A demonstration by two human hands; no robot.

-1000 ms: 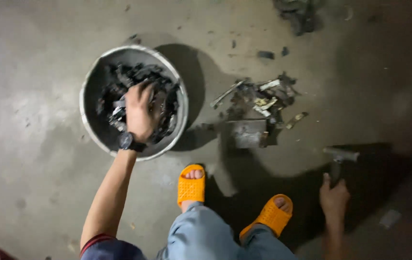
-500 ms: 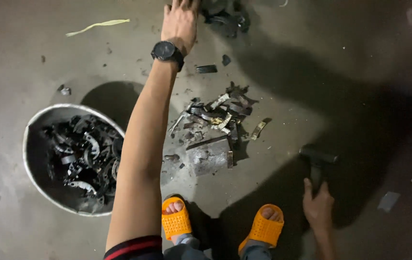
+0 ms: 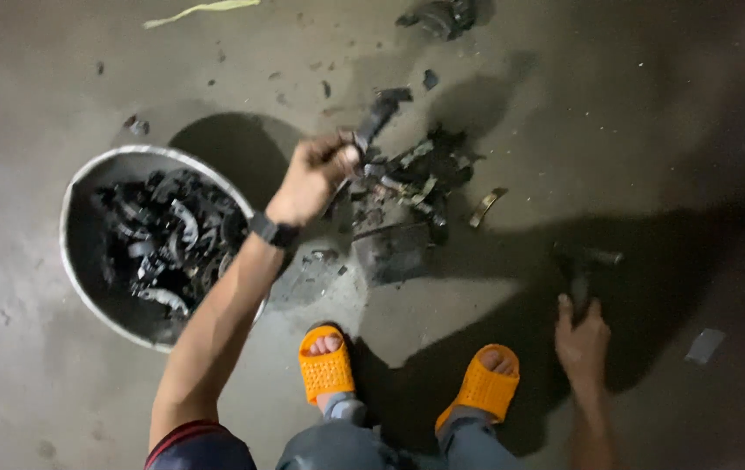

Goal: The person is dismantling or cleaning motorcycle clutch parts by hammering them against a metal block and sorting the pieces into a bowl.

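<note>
A dark scrap piece (image 3: 378,116) is pinched by the left hand (image 3: 311,178) fingers; a hammer (image 3: 583,265) is gripped by the right hand (image 3: 581,341). A scrap pile (image 3: 411,178) lies just beyond, a metal basin (image 3: 85,287) beside.

You stand on a bare grey concrete floor (image 3: 633,113), stained and speckled with small dark chips. Light falls from the upper left, brightening the left side; heavy shadows darken the right.

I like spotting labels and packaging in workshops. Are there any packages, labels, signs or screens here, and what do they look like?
No packages, labels or signs show.
Wristwatch: on the left wrist, round and black; its face cannot be made out.
</note>
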